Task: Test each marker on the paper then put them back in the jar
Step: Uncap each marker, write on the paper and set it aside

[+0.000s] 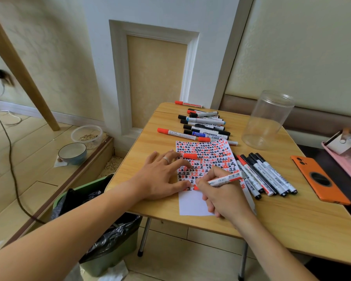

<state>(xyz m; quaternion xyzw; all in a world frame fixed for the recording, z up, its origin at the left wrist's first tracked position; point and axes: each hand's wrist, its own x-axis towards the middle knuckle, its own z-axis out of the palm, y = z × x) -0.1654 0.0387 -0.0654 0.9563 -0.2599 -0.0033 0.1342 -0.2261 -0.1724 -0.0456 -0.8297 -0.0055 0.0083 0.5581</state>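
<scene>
On the light wooden folding table point(272, 216) I see the white sheet of paper covered in red and black marks point(206, 157) near the middle. Behind it lies a heap of capped whiteboard markers point(203, 123); to its right, a row of black-capped white markers point(265, 175). The clear plastic jar point(266, 120) stands at the back right. The orange phone point(320, 179) lies furthest right. A loose red marker cap point(189, 156) rests on the paper.

I count one paper point(206, 159), one jar point(266, 120), one loose red cap point(189, 156) and one phone point(320, 179) on the desk point(292, 220). One marker point(227, 178) sits in my right hand point(224, 196). Six markers lie beside the paper; the far pile is too tangled to count.
</scene>
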